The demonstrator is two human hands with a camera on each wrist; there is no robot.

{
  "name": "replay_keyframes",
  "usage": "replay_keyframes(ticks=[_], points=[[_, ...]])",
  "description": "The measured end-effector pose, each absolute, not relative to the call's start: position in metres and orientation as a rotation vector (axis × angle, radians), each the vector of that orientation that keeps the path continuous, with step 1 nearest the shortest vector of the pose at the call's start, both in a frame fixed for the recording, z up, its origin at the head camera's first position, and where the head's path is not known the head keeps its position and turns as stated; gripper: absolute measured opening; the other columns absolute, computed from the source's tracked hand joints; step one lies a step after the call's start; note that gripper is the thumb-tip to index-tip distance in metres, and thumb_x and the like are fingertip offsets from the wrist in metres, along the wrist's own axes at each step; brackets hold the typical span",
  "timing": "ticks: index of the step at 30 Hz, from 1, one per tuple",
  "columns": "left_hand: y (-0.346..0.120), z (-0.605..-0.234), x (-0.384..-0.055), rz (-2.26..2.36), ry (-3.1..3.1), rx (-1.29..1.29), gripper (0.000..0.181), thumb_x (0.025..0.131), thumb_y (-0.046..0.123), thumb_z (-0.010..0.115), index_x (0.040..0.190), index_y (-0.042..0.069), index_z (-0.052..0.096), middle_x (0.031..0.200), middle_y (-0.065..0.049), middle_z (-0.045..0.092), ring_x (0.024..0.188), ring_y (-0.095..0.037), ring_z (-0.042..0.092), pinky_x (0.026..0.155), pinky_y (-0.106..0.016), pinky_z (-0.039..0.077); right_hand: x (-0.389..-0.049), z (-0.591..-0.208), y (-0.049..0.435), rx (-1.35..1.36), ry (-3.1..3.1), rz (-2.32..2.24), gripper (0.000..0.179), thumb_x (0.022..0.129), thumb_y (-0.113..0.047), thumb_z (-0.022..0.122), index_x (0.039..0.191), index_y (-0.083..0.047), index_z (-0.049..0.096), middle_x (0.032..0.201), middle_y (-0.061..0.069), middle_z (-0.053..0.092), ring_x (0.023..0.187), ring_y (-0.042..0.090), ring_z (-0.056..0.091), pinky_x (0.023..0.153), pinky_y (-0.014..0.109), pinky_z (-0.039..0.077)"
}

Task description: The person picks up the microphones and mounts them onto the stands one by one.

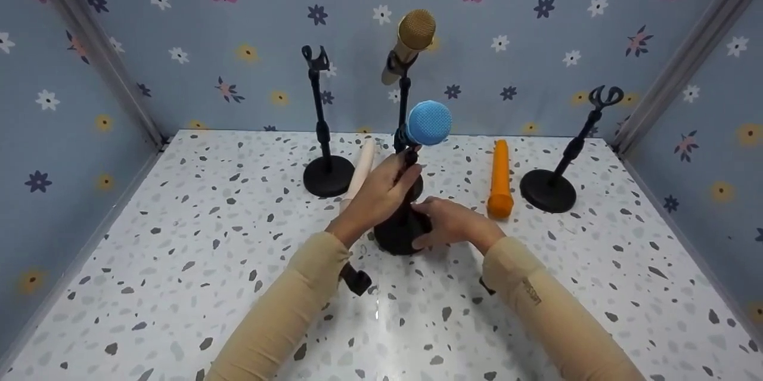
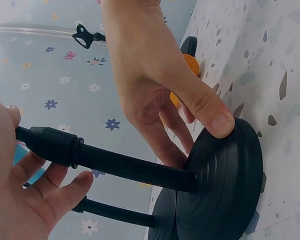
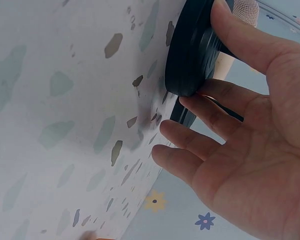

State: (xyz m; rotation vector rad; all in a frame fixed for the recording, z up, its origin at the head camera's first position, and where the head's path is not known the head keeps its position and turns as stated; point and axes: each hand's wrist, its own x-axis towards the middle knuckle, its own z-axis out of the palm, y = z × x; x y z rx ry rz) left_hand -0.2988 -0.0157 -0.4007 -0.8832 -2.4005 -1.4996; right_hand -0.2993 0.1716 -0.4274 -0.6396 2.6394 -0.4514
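Observation:
A black microphone stand (image 1: 393, 237) stands in the middle of the table with a blue-headed microphone (image 1: 429, 123) at its top. My left hand (image 1: 378, 188) holds the upper part of its pole (image 2: 135, 167), just below the blue head. Low on the same stand, my right hand (image 1: 453, 223) pinches the edge of the round base (image 2: 225, 175). Its thumb lies on top of the base and its index and middle fingers are at the rim; the other two fingers extend freely in the right wrist view. The blue microphone's handle is mostly hidden.
Directly behind stands another stand holding a gold microphone (image 1: 416, 30). Stands with bare clips are at the back left (image 1: 328, 176) and right (image 1: 548, 190). A pale microphone (image 1: 362, 167) lies beside my left hand, and an orange microphone (image 1: 501, 178) lies at the right. Patterned walls enclose the table.

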Motion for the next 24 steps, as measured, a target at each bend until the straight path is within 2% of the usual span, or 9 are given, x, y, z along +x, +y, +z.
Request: replay_keyframes(ticks=[3, 7, 9, 11, 16, 19, 24], points=[[-0.0168, -0.4008, -0.2986, -1.548, -2.373, -0.897, 0.026, 0.109, 0.032, 0.049, 0.107, 0.007, 0.058, 0.102, -0.005, 0.055, 0.097, -0.016, 0.052, 0.088, -0.035, 0.043, -0.2997, -0.4271, 0.1713, -0.617, 2.629, -0.449, 0.081, 0.085, -0.032, 0.084, 0.153, -0.010, 0.045, 0.128, 0.012, 0.060, 0.108, 0.024, 0.057, 0.106, 0.044, 0.045], [-0.0184, -0.4023, -0.2977, -1.697, -2.259, -0.903, 0.023, 0.106, 0.024, 0.056, 0.107, 0.005, 0.068, 0.103, -0.008, 0.068, 0.092, -0.014, 0.058, 0.084, -0.033, 0.047, -0.2989, -0.4264, 0.1706, -0.585, 2.622, -0.443, 0.082, 0.086, -0.033, 0.084, 0.154, -0.011, 0.044, 0.130, 0.011, 0.058, 0.109, 0.024, 0.056, 0.108, 0.044, 0.044], [-0.0188, -0.4032, -0.2973, -1.750, -2.206, -0.894, 0.024, 0.105, 0.023, 0.058, 0.114, 0.005, 0.071, 0.109, -0.006, 0.072, 0.093, -0.012, 0.063, 0.085, -0.031, 0.050, -0.2983, -0.4262, 0.1701, -0.571, 2.616, -0.450, 0.081, 0.086, -0.033, 0.084, 0.154, -0.012, 0.044, 0.131, 0.011, 0.058, 0.109, 0.024, 0.056, 0.108, 0.044, 0.043], [-0.0187, -0.4038, -0.2970, -1.754, -2.176, -0.889, 0.024, 0.105, 0.023, 0.059, 0.119, 0.006, 0.069, 0.106, -0.004, 0.073, 0.089, -0.013, 0.065, 0.082, -0.031, 0.052, -0.2980, -0.4263, 0.1701, -0.568, 2.610, -0.462, 0.081, 0.086, -0.032, 0.084, 0.154, -0.013, 0.045, 0.130, 0.010, 0.058, 0.109, 0.025, 0.056, 0.108, 0.044, 0.043], [-0.0186, -0.4046, -0.2958, -1.739, -2.184, -0.879, 0.022, 0.105, 0.027, 0.059, 0.116, 0.007, 0.061, 0.094, -0.004, 0.072, 0.084, -0.014, 0.065, 0.079, -0.033, 0.053, -0.2985, -0.4268, 0.1704, -0.568, 2.608, -0.473, 0.080, 0.086, -0.032, 0.083, 0.154, -0.014, 0.045, 0.130, 0.010, 0.058, 0.109, 0.025, 0.056, 0.108, 0.044, 0.043], [-0.0194, -0.4053, -0.2951, -1.717, -2.231, -0.861, 0.027, 0.106, 0.031, 0.057, 0.120, 0.009, 0.063, 0.103, -0.004, 0.072, 0.093, -0.012, 0.065, 0.086, -0.034, 0.053, -0.2993, -0.4272, 0.1707, -0.567, 2.609, -0.467, 0.081, 0.086, -0.033, 0.083, 0.155, -0.013, 0.044, 0.129, 0.011, 0.058, 0.109, 0.025, 0.055, 0.108, 0.044, 0.043], [-0.0205, -0.4055, -0.2956, -1.717, -2.286, -0.891, 0.037, 0.107, 0.033, 0.053, 0.136, 0.011, 0.059, 0.111, -0.009, 0.070, 0.102, -0.011, 0.064, 0.094, -0.035, 0.051, -0.2995, -0.4283, 0.1716, -0.549, 2.610, -0.467, 0.084, 0.085, -0.035, 0.084, 0.155, -0.014, 0.042, 0.132, 0.011, 0.058, 0.112, 0.025, 0.056, 0.109, 0.045, 0.042]])
